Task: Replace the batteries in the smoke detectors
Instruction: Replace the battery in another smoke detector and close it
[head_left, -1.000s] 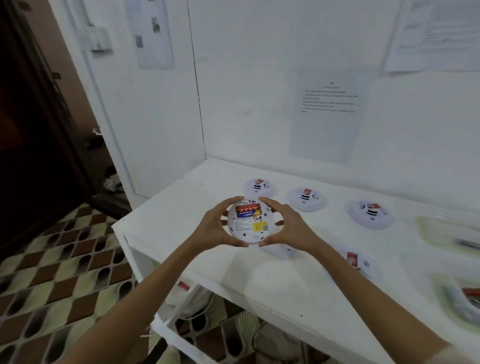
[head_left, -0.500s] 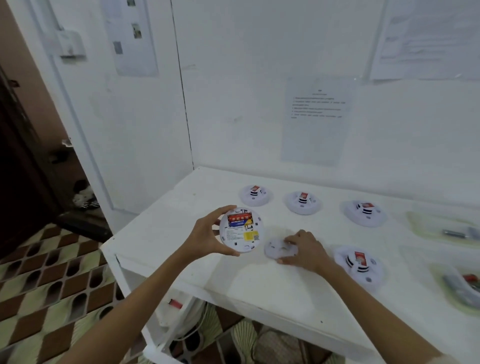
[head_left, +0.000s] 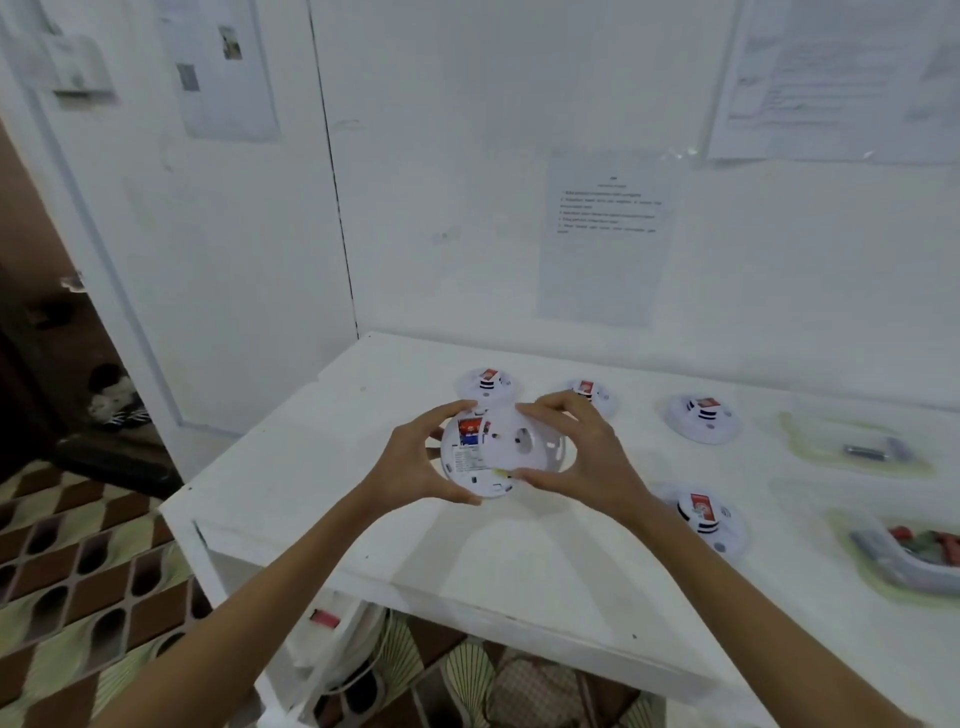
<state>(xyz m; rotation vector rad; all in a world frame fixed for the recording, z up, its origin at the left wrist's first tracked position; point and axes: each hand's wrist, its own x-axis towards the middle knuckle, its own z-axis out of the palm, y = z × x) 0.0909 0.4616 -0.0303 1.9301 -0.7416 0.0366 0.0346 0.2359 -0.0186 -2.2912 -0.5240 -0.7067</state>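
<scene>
A white round smoke detector (head_left: 470, 457) is held above the white table (head_left: 467, 561), its back with the red and blue battery and label facing me. My left hand (head_left: 415, 462) grips its left edge. My right hand (head_left: 582, 452) holds a round white back cover (head_left: 535, 441) against the detector's right half. Several other smoke detectors sit on the table: one (head_left: 485, 383) and another (head_left: 589, 392) behind my hands, one (head_left: 702, 418) further right, one (head_left: 701, 519) near my right wrist.
At the right of the table lie a pale green tray with batteries (head_left: 857, 448) and a second green tray (head_left: 914, 558) with grey and red parts. Paper sheets hang on the white wall (head_left: 605, 234). A patterned floor (head_left: 78, 571) lies left of the table.
My right hand picked the white cover up off the table and brought it onto the back of the detector that my left hand holds. The camera shifted slightly.
</scene>
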